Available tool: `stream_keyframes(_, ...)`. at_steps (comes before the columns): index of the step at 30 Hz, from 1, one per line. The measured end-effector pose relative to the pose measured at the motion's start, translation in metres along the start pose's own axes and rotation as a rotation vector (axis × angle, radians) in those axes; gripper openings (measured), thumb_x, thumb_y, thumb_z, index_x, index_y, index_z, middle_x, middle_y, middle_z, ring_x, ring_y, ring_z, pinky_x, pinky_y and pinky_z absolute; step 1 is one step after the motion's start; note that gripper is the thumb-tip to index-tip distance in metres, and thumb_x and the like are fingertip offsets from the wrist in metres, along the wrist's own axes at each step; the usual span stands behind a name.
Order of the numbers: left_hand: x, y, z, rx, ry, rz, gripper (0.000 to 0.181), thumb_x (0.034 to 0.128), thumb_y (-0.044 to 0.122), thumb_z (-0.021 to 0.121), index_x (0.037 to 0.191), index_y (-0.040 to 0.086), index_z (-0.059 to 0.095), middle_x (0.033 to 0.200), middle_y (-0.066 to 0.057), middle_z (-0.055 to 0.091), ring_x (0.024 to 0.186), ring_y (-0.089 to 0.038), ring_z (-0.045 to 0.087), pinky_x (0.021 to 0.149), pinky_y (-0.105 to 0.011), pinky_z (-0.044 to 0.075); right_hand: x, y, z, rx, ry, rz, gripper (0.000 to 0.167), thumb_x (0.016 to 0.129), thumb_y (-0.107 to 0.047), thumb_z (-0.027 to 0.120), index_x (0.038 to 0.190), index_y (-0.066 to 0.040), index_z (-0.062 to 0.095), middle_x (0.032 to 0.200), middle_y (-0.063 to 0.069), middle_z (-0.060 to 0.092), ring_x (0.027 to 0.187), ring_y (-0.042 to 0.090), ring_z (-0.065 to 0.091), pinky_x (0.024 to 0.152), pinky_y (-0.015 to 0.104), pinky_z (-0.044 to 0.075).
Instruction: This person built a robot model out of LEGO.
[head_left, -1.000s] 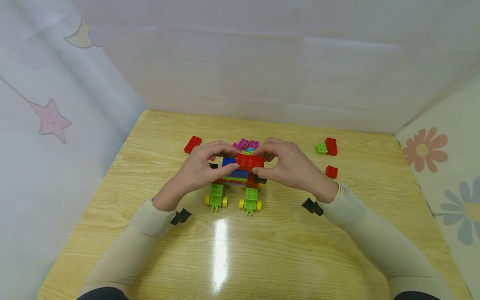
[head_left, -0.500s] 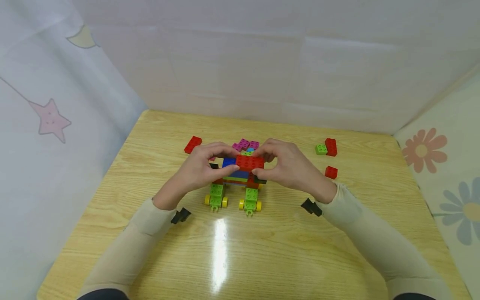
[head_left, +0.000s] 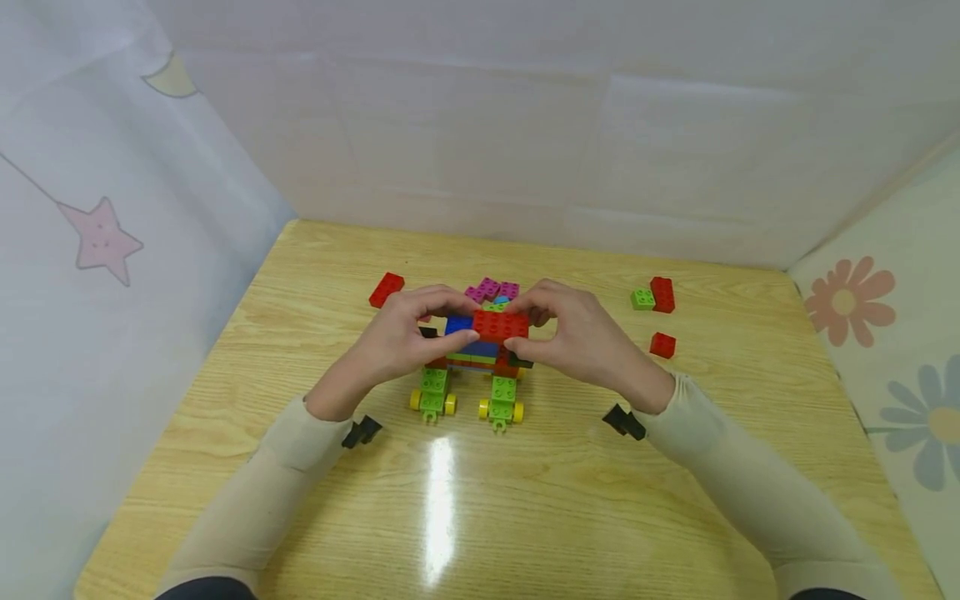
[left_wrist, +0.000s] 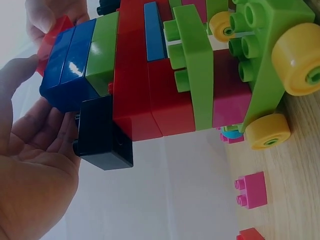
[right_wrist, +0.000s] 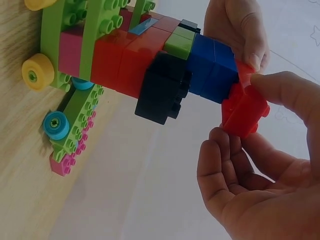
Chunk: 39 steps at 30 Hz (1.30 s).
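Observation:
Both hands meet at a red brick (head_left: 500,325) on top of a tall block build with blue bricks (head_left: 459,325). The left hand (head_left: 408,333) grips the red brick's left end between thumb and fingers. At its right end the right hand (head_left: 573,337) pinches it, as the right wrist view shows with the red brick (right_wrist: 245,110) over the blue bricks (right_wrist: 212,65). Lower down come green and red layers and a black brick (left_wrist: 104,132) jutting from the side. Green wheeled bases (head_left: 502,398) with yellow wheels (left_wrist: 268,131) carry the build.
Behind the build lie pink bricks (head_left: 488,287). A red brick (head_left: 387,288) lies at the back left. To the right are a green brick (head_left: 642,299), a long red brick (head_left: 663,294) and a small red one (head_left: 663,345). White cloth (head_left: 525,150) hangs behind the table.

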<state>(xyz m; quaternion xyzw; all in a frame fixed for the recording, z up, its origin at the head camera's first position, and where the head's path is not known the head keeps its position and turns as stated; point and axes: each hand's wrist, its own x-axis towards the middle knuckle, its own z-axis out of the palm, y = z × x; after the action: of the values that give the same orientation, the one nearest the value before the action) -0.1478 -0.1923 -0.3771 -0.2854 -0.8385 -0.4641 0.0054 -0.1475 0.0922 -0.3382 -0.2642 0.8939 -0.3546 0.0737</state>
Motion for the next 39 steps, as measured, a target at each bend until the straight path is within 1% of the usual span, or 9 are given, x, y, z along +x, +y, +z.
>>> stream_keyframes(6, -0.002, 0.001, 0.000, -0.004, -0.008, -0.027, 0.032, 0.1001, 0.021, 0.087, 0.131, 0.015, 0.081, 0.129, -0.001, 0.080, 0.116, -0.021, 0.075, 0.095, -0.045, 0.060, -0.004, 0.000, 0.001, 0.017, 0.023, -0.013, 0.038, 0.097, -0.029, 0.090, 0.131, -0.015, 0.079, 0.125, -0.002, 0.075, 0.107, 0.019, 0.068, 0.100, 0.043, 0.059)
stream_keyframes(13, -0.002, 0.002, 0.000, -0.030, -0.018, -0.051, 0.032, 0.1008, 0.022, 0.086, 0.132, 0.016, 0.081, 0.129, 0.000, 0.080, 0.117, -0.021, 0.074, 0.099, -0.058, 0.061, -0.009, 0.004, 0.002, 0.036, 0.044, -0.009, 0.038, 0.098, -0.028, 0.090, 0.132, -0.016, 0.078, 0.124, -0.002, 0.075, 0.107, 0.019, 0.069, 0.102, 0.046, 0.060)
stream_keyframes(17, -0.002, 0.003, 0.000, -0.029, -0.018, -0.054, 0.032, 0.1002, 0.023, 0.087, 0.131, 0.016, 0.081, 0.129, 0.000, 0.080, 0.115, -0.021, 0.074, 0.096, -0.056, 0.061, -0.014, 0.009, 0.002, 0.046, 0.057, 0.015, 0.039, 0.098, -0.028, 0.090, 0.134, -0.018, 0.078, 0.122, -0.003, 0.075, 0.107, 0.018, 0.071, 0.103, 0.047, 0.061)
stream_keyframes(22, -0.001, 0.003, 0.000, -0.044, -0.015, -0.058, 0.033, 0.0997, 0.021, 0.087, 0.132, 0.015, 0.081, 0.131, -0.003, 0.079, 0.115, -0.022, 0.073, 0.097, -0.064, 0.060, -0.022, 0.018, 0.000, 0.058, 0.059, 0.067, 0.039, 0.099, -0.031, 0.089, 0.135, -0.021, 0.078, 0.122, -0.004, 0.075, 0.112, 0.022, 0.073, 0.105, 0.049, 0.061)
stream_keyframes(23, -0.001, 0.003, -0.001, -0.041, -0.016, -0.061, 0.033, 0.0998, 0.022, 0.087, 0.132, 0.015, 0.080, 0.131, -0.002, 0.079, 0.115, -0.022, 0.073, 0.098, -0.063, 0.060, -0.023, 0.020, 0.000, 0.063, 0.060, 0.079, 0.039, 0.099, -0.032, 0.088, 0.136, -0.021, 0.078, 0.123, -0.003, 0.075, 0.113, 0.024, 0.073, 0.105, 0.050, 0.061)
stream_keyframes(28, -0.003, 0.002, -0.002, -0.013, -0.020, -0.076, 0.033, 0.1004, 0.024, 0.087, 0.133, 0.017, 0.080, 0.133, 0.000, 0.079, 0.118, -0.021, 0.072, 0.100, -0.057, 0.060, -0.034, 0.035, -0.004, 0.119, 0.069, 0.152, 0.039, 0.102, -0.033, 0.085, 0.138, -0.021, 0.076, 0.130, -0.001, 0.076, 0.121, 0.029, 0.073, 0.109, 0.054, 0.060)
stream_keyframes(31, -0.004, 0.002, -0.002, -0.004, -0.019, -0.082, 0.033, 0.1004, 0.024, 0.087, 0.132, 0.018, 0.080, 0.133, 0.000, 0.079, 0.119, -0.021, 0.072, 0.100, -0.059, 0.059, -0.041, 0.048, -0.007, 0.142, 0.085, 0.200, 0.039, 0.103, -0.034, 0.085, 0.139, -0.021, 0.076, 0.135, 0.001, 0.076, 0.123, 0.028, 0.072, 0.108, 0.053, 0.060)
stream_keyframes(35, -0.004, 0.002, -0.001, -0.010, -0.017, -0.082, 0.033, 0.1002, 0.024, 0.087, 0.132, 0.018, 0.080, 0.133, 0.000, 0.079, 0.119, -0.021, 0.072, 0.100, -0.060, 0.059, -0.053, 0.068, -0.014, 0.130, 0.105, 0.251, 0.042, 0.103, -0.036, 0.084, 0.140, -0.018, 0.075, 0.139, 0.004, 0.075, 0.124, 0.029, 0.072, 0.108, 0.053, 0.059)
stream_keyframes(39, -0.002, 0.002, 0.000, -0.014, -0.012, -0.072, 0.033, 0.1000, 0.024, 0.087, 0.132, 0.017, 0.081, 0.132, 0.000, 0.079, 0.118, -0.021, 0.072, 0.098, -0.059, 0.059, -0.067, 0.091, -0.024, 0.103, 0.125, 0.299, 0.047, 0.105, -0.040, 0.082, 0.143, -0.015, 0.072, 0.145, 0.010, 0.074, 0.128, 0.034, 0.070, 0.111, 0.057, 0.057)
